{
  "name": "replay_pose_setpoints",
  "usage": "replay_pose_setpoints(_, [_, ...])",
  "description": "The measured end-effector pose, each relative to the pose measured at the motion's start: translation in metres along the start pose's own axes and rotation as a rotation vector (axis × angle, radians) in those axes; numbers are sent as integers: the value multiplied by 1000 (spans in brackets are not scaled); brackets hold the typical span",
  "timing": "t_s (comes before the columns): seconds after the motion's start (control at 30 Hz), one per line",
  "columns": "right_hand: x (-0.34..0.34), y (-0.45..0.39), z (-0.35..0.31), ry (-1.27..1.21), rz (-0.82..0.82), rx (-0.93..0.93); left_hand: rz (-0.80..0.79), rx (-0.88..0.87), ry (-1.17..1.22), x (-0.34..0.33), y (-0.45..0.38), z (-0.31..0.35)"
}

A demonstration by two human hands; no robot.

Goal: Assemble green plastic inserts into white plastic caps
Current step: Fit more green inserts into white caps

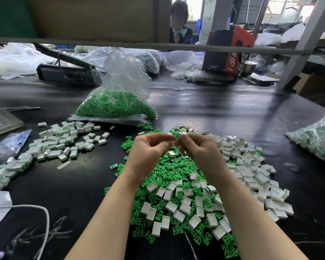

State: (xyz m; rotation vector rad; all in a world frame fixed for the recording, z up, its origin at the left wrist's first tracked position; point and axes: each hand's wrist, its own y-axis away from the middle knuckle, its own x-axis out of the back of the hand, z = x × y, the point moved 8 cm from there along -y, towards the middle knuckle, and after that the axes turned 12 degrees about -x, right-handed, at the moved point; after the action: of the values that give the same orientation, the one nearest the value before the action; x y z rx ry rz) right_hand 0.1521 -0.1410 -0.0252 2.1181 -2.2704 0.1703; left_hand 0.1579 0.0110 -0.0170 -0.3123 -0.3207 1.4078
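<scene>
On bagged inserts (114, 106), unreadable white label (112, 100)

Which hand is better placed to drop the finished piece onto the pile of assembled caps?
Left, probably. The left hand grips the white cap, and the assembled pile lies on its side. The right hand pinches the green insert, farther away.

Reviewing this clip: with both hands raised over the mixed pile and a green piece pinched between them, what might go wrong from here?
1. The green insert is pinched only at the tips of both hands, left hand and right hand; it may slip and vanish into the loose pile below.
2. The finished pile lies near the loose parts, so pieces might get mixed.
3. The white cap is mostly hidden, so a misaligned fit could pass unnoticed.
</scene>
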Motion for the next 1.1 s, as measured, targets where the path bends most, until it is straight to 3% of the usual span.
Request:
replay_pose_setpoints(0.37, [-6, 1, -2, 35, -55, 1, 26, 29, 45, 2, -1, -9])
replay_pose_setpoints(0.63, [-3, 4, -3, 116, 3, -13, -4, 17, 5, 7, -2, -11])
replay_pose_setpoints(0.97, [1, 4, -7, 49, 70, 51, -36, 46, 10, -1, -1, -16])
replay_pose_setpoints(1.1, [7, 6, -7, -88, 100, 44, 10, 81, 90, 1, 0, -18])
